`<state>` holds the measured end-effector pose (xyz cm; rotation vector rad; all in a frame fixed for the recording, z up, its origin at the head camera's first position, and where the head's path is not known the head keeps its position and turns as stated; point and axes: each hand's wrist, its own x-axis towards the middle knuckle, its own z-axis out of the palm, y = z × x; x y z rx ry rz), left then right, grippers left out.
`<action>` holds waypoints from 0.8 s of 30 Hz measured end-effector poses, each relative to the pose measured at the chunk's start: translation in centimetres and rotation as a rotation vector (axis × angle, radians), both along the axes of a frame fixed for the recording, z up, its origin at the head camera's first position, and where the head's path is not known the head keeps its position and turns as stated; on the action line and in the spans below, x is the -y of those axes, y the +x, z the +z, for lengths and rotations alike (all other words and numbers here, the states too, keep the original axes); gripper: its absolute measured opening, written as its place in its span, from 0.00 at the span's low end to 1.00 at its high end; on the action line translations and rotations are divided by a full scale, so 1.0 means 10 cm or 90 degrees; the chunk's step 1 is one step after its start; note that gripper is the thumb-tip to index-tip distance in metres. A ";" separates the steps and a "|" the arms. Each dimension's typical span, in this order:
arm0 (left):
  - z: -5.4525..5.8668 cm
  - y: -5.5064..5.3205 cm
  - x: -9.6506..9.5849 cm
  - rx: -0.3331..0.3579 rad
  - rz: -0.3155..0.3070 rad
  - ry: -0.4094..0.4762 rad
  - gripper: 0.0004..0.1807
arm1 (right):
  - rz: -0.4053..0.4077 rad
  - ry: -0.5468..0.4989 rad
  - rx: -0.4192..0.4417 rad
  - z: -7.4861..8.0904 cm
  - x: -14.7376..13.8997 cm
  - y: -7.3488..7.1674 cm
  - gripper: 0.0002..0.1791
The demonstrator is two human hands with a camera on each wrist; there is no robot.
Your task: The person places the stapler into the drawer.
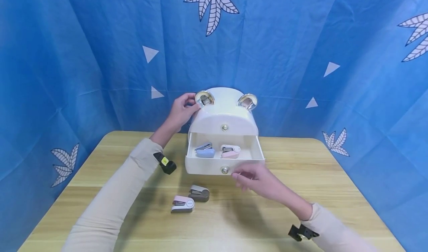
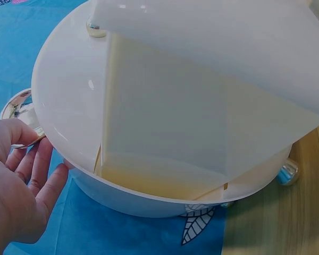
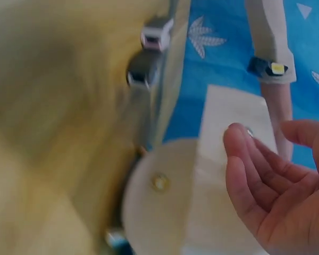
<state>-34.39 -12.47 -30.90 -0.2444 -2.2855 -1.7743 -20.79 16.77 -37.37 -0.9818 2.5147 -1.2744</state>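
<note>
A white drawer box [image 1: 222, 101] with two shiny gold ears stands at the back of the table, its lower drawer [image 1: 204, 166] pulled out. My left hand [image 1: 182, 111] pinches the left ear [image 1: 204, 97] between thumb and fingers; the other fingers [image 2: 45, 159] lie beside the box's side in the left wrist view. In front of the drawer's right half, close to its round knob [image 1: 224, 170], is my right hand [image 1: 259, 179], fingers loosely bent and holding nothing. Inside the drawer lie a blue mini stapler [image 1: 205, 150] and a pink-and-white mini stapler [image 1: 230, 151].
On the wooden table [image 1: 294, 185], left of centre, lie a grey mini stapler [image 1: 199, 193] and a pink, white and grey one [image 1: 182, 204]. An upper drawer with a knob [image 1: 224, 127] is closed. Blue curtain [image 1: 287, 59] hangs behind and along both sides.
</note>
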 end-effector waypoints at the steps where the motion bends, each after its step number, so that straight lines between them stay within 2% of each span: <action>1: 0.00 0.00 0.00 0.000 0.000 0.000 0.20 | 0.005 -0.017 0.037 -0.05 0.01 0.00 0.14; 6: -0.01 -0.02 0.00 -0.001 0.000 0.001 0.21 | -0.003 -0.091 0.187 -0.22 0.10 0.00 0.21; 11: -0.03 -0.03 0.00 -0.007 0.002 0.009 0.21 | -0.020 -0.164 0.285 -0.29 0.18 -0.04 0.25; 15: -0.03 -0.03 -0.01 -0.005 0.003 0.011 0.21 | -0.051 -0.195 0.309 -0.31 0.23 -0.04 0.25; 24: -0.02 -0.01 0.00 -0.002 0.003 0.005 0.21 | -0.109 -0.227 0.300 -0.29 0.33 -0.01 0.24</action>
